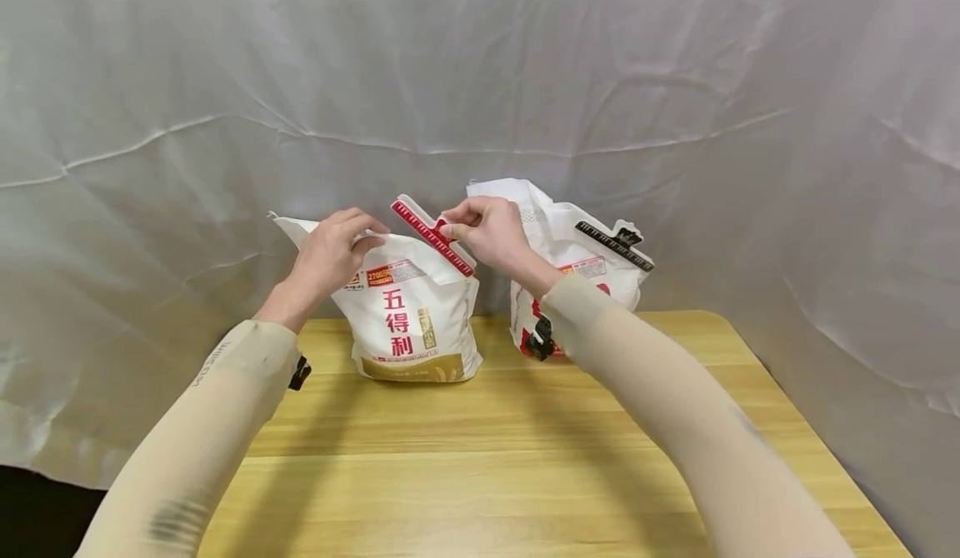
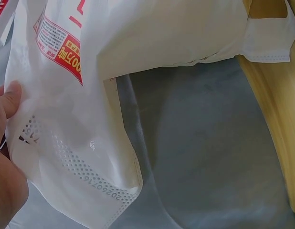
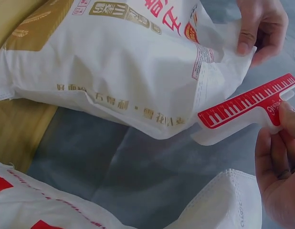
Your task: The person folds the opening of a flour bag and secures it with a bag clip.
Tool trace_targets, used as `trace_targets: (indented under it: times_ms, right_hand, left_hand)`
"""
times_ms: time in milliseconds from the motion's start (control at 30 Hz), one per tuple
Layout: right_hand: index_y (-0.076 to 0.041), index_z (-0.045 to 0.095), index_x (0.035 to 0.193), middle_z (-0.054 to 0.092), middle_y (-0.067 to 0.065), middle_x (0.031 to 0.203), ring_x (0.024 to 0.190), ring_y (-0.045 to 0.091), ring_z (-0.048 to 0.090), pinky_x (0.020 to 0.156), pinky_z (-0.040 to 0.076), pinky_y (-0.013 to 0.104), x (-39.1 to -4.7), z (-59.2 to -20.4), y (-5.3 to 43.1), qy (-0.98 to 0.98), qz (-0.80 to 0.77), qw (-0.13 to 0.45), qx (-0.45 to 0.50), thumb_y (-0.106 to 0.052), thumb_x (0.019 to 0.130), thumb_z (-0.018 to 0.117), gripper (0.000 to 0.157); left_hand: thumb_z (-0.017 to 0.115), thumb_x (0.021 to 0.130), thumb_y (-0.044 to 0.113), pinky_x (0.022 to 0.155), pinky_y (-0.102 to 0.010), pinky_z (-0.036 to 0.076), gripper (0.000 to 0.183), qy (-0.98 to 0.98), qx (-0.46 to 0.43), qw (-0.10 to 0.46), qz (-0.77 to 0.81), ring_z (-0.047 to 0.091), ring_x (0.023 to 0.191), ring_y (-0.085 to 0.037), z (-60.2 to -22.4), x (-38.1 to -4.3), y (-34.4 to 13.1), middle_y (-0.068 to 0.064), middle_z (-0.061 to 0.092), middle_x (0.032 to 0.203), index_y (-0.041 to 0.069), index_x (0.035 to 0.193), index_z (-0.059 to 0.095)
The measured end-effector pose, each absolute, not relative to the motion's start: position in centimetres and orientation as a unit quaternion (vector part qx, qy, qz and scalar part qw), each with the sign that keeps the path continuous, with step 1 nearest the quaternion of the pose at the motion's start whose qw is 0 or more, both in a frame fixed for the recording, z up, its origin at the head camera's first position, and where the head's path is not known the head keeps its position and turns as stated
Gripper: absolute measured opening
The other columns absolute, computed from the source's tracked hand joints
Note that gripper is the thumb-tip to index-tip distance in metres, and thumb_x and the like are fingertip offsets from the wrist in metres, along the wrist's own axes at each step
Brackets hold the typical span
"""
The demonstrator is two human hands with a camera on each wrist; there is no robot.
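Observation:
A white flour bag (image 1: 450,316) with red lettering and a gold band stands upright on the table. My left hand (image 1: 330,250) grips its folded top edge, thumb on the front; part of the fingers is hidden behind the bag. In my right hand (image 1: 495,229), thumb and fingers pinch the grip of a red-and-white bag clip (image 3: 243,102). The clip slants down to the right at the bag's upper right corner. In the right wrist view its long jaw end lies close to that corner; whether it touches the bag I cannot tell.
To the right stands a second white flour bag (image 1: 555,229), partly behind my right forearm, with a black-and-white bag clip (image 1: 615,246) across its top. Both bags stand near the back edge of the wooden table (image 1: 420,466). A grey cloth (image 1: 420,67) hangs behind and at the sides.

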State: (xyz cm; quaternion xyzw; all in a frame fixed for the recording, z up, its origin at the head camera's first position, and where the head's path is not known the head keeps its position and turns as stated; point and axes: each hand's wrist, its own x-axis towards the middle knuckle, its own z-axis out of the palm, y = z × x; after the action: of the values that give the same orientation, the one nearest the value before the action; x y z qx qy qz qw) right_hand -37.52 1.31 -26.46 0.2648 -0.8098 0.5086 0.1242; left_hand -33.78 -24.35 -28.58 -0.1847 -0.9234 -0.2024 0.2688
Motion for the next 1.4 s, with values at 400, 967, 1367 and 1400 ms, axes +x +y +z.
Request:
trace_targets:
  times_ms: [400,967,1367,1400]
  right_hand:
    - [-0.004,0.080,0.096,0.080,0.009,0.094,0.073,0.016,0.072,0.063,0.054,0.020,-37.5,-27.3,0.3,-0.830,0.481,0.110,0.261,-0.008,0.088,0.084,0.011]
    - [-0.004,0.081,0.096,0.078,0.008,0.094,0.078,0.017,0.073,0.068,0.056,0.023,-37.6,-28.3,0.1,-0.842,0.448,0.104,0.280,-0.008,0.089,0.083,0.009]
    - [-0.005,0.081,0.097,0.078,0.007,0.097,0.080,0.016,0.073,0.071,0.058,0.023,-38.0,-28.5,-0.5,-0.846,0.438,0.095,0.288,-0.009,0.089,0.083,0.009]
    - [-0.005,0.081,0.097,0.078,0.007,0.097,0.080,0.016,0.073,0.071,0.058,0.023,-38.0,-28.5,-0.6,-0.846,0.437,0.094,0.290,-0.009,0.089,0.083,0.009]
  left_hand:
    - [0.069,0.100,0.008,0.095,-0.051,0.054,0.015,-0.922,-0.179,0.279,-0.203,0.064,0.110,-0.033,-28.9,-33.9,-24.4,-0.010,0.072,0.113,0.008,0.114,0.075]
    - [0.062,0.104,0.007,0.096,-0.053,0.053,0.012,-0.916,-0.172,0.282,-0.228,0.065,0.110,-0.036,-28.9,-34.0,-24.3,-0.015,0.070,0.115,0.003,0.114,0.067]
    - [0.061,0.100,-0.007,0.094,-0.048,0.056,0.009,-0.882,-0.217,0.342,-0.239,0.062,0.105,-0.034,-29.2,-34.1,-24.6,-0.017,0.058,0.109,-0.003,0.105,0.067]
    - [0.061,0.100,-0.008,0.094,-0.049,0.056,0.009,-0.882,-0.217,0.343,-0.240,0.062,0.104,-0.034,-29.2,-34.1,-24.6,-0.017,0.058,0.109,-0.004,0.105,0.067]
